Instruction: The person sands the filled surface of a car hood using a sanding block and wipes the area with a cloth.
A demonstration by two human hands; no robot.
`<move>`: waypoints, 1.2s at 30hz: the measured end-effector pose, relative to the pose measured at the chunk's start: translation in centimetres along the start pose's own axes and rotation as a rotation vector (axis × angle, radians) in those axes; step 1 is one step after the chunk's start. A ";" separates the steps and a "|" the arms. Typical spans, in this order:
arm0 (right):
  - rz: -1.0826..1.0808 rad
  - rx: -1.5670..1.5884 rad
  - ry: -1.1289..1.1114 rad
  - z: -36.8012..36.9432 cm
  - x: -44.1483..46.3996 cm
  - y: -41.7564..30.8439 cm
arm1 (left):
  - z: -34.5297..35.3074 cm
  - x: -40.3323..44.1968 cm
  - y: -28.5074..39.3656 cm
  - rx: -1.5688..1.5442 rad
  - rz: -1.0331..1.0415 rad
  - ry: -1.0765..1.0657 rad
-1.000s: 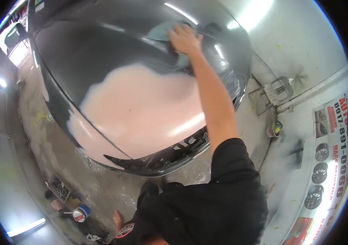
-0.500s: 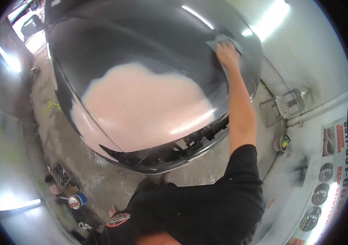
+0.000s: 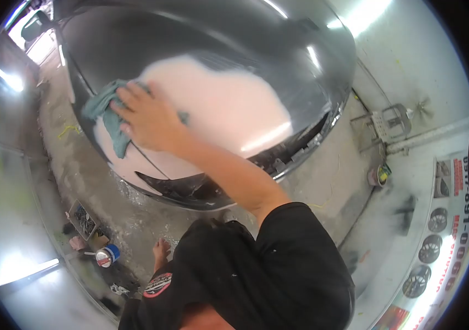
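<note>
Smooth pink/blk hood, rumpled blue-grn cloth under R fingers

A single camera on the person's head looks forward and steeply down, past the wearer's black shirt at the bottom edge. It faces the front of a car from close by, so the car hood fills the upper middle. The very wide, rounded view bends straight lines, darkens at the corners, and takes in the floor and the left wall and right wall.
</note>
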State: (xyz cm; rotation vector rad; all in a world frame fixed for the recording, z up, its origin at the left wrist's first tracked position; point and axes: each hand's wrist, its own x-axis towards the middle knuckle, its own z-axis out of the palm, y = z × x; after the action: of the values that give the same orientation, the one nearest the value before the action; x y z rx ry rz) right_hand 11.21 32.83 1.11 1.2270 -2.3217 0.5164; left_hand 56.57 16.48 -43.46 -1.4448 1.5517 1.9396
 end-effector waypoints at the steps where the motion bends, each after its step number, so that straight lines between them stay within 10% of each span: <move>1: 0.065 0.010 0.020 -1.9 -1.2 1.9 | 0.0 -0.5 0.3 0.060 -0.011 0.019; 15: 0.860 -0.343 0.409 -14.8 -30.8 41.0 | -5.4 -8.6 2.4 0.375 0.028 0.124; 18: 0.685 -0.297 0.382 -13.4 -27.8 31.2 | -11.0 -4.2 -3.4 1.412 0.811 0.021; 20: 0.546 -0.389 0.238 -10.7 -25.1 20.3 | -7.5 -6.4 -1.0 0.411 0.017 0.102; 26: 0.264 -0.162 0.170 3.0 -16.6 -5.0 | -1.9 -4.4 4.0 0.631 0.320 -0.038; 30: 0.045 -0.083 0.233 1.9 -15.6 -5.2 | 1.7 -3.4 8.1 0.394 0.138 0.024; 36: 0.558 -0.131 0.183 -9.4 -24.1 13.7 | -1.7 -3.7 6.8 0.627 0.291 -0.031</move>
State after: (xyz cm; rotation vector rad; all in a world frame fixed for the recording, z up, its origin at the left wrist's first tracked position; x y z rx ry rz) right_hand 13.76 61.09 -6.08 0.4373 -2.4751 0.6150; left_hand 54.41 13.67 -36.38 -0.9581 2.1845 1.3796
